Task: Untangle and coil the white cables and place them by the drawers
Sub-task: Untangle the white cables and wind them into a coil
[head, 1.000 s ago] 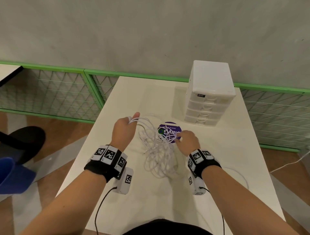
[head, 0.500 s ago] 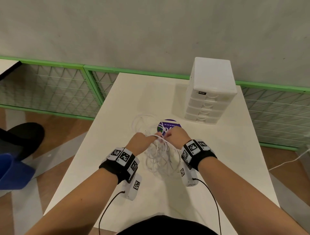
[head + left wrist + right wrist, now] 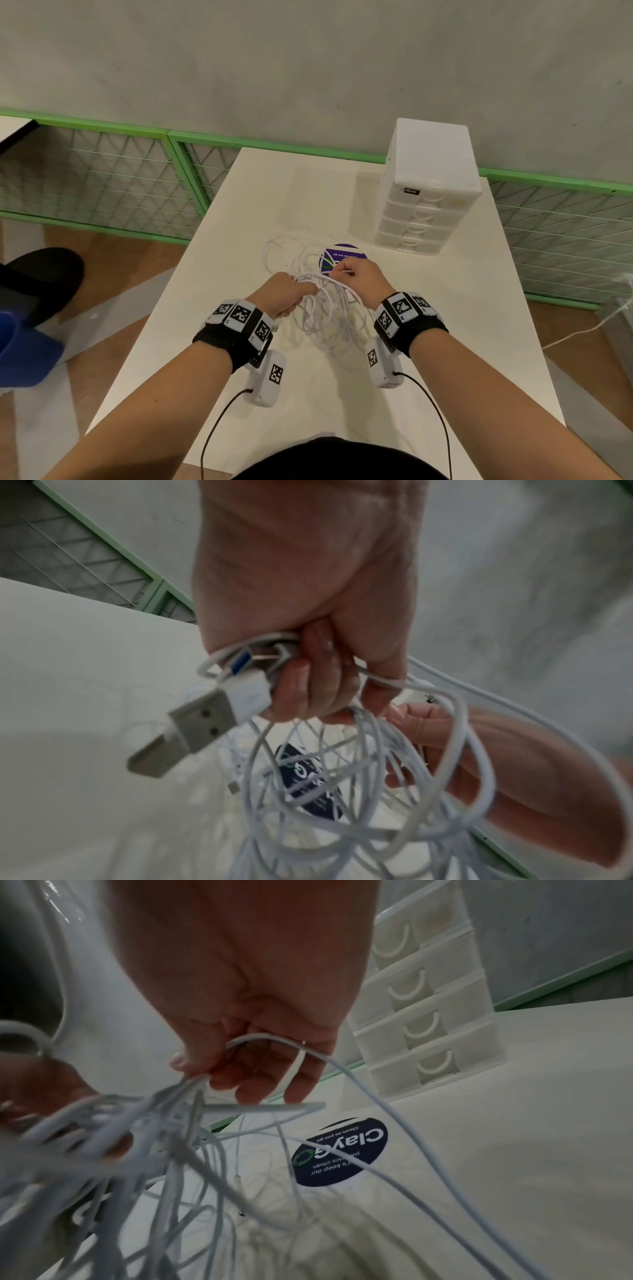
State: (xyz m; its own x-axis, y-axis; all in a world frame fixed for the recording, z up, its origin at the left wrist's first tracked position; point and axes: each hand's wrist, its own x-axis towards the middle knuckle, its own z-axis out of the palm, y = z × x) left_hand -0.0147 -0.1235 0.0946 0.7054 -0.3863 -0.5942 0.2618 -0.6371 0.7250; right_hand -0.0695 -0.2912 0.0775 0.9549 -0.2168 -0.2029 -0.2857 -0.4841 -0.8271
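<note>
While both hands [image 3: 322,291] grip tangled white cables [image 3: 325,318], drawers [image 3: 428,192] stand beyond sticker [image 3: 346,255].

A round dark-blue sticker [image 3: 339,1152] lies flat on the tabletop [image 3: 514,1123]. It reads "ClayGo" in large white letters, with "Clean as you go" in small print beside it. Further partly covered lines read "…'s keep our" and "…ries clean." The white drawer unit [image 3: 428,192] carries a small black label [image 3: 410,191] reading "…abox"; its first letter is unclear.
</note>
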